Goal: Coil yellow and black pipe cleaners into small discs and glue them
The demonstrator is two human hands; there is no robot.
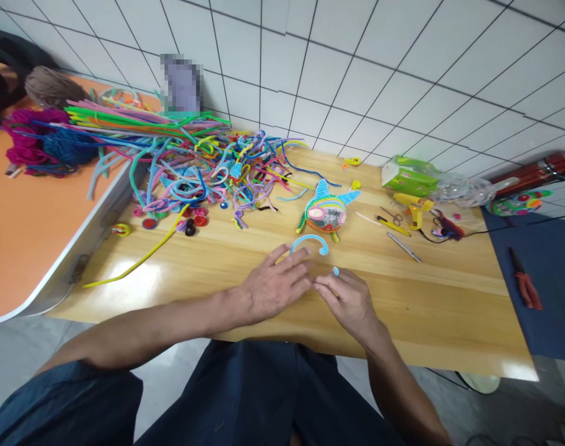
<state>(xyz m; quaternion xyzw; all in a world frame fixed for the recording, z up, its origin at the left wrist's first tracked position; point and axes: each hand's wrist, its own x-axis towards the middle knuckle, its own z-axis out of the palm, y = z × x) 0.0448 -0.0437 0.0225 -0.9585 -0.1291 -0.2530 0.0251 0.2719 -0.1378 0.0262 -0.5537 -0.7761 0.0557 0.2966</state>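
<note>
Light-blue, fuzzy stem, centre of the frame. Head view, the only one on my feed: it arcs above the fingers of the left hand and ends at the right in a small hooked curl, near the feet of a striped round figure. The lower left part of the arc passes behind the fingers.

Left hand: partly open, fingers bent and slightly spread. I cannot tell whether it grips the stem or merely covers it. Right hand: just beside it, thumb and forefinger brought together; what lies between them is hidden from me. A small light-blue tip shows above its knuckles; I cannot tell whether it belongs to the same stem.

Handling, by my judgement: very light, soft pile over a thin bendable core, so it should keep whatever curve it is given. Slipping looks unlikely; springing or an unwanted kink is the likelier fault. Nothing brittle, though a hard squeeze may flatten the pile. I would hold it mid-arc with a light pinch and leave the curl untouched, since pressing there could open it.

Surroundings: bench beneath; heap of coloured stems upper left; yellow glue gun and yellow cutter right of the figure.
</note>
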